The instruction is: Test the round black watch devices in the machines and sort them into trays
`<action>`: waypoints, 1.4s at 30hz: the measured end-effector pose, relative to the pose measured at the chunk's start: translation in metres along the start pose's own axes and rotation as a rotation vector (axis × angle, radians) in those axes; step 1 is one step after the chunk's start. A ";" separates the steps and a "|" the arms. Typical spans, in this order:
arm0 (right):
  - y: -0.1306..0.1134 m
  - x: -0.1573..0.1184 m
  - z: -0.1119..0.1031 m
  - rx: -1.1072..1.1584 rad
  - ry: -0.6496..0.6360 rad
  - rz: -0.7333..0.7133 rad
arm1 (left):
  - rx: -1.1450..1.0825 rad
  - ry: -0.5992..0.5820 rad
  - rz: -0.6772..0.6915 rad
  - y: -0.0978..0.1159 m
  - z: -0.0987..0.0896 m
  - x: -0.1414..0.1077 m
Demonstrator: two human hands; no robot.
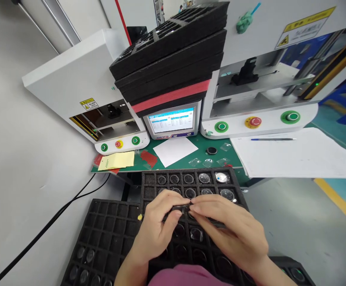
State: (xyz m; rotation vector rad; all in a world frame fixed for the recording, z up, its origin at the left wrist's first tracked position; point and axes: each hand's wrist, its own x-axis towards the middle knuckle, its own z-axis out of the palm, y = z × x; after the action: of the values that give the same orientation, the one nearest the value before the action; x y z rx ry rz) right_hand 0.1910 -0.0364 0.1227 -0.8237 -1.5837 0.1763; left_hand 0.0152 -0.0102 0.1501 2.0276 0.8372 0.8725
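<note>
Left hand [156,226] pinches a small dark piece [177,207] above the black foam tray [149,193]; right hand [235,228], fingertips together, at its right edge, grip unclear. Round parts [189,179] sit in tray compartments. Farther off, green tabletop [202,154] carries a monitor [173,121] between left machine [68,75] and right machine [259,43].

head view | worn on head | faces forward-down | near tray [149,193], bench [181,163] beyond

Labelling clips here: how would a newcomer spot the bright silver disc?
At the green table's front edge, mid-picture, is a black foam tray. In its farthest row, go to the right end. The disc there is shiny silver with a blue dot, unlike the darker discs to its left.
</note>
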 end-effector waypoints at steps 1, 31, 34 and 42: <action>0.001 0.001 0.000 -0.015 0.008 0.005 | 0.005 -0.007 -0.020 0.000 0.000 0.000; 0.299 -0.019 -0.059 -0.841 -0.403 0.662 | -0.004 0.579 -0.667 -0.058 -0.026 -0.026; 0.297 -0.006 -0.063 -0.829 -0.335 0.600 | -0.050 0.579 -0.690 -0.059 -0.025 -0.023; 0.181 0.001 -0.033 -0.686 0.033 0.308 | -0.550 0.430 -0.703 -0.029 -0.001 0.004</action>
State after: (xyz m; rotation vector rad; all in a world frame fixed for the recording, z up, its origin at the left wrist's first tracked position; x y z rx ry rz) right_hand 0.2936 0.0855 0.0302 -1.5948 -1.4847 -0.1767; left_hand 0.0091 0.0076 0.1272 0.9706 1.2672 0.9833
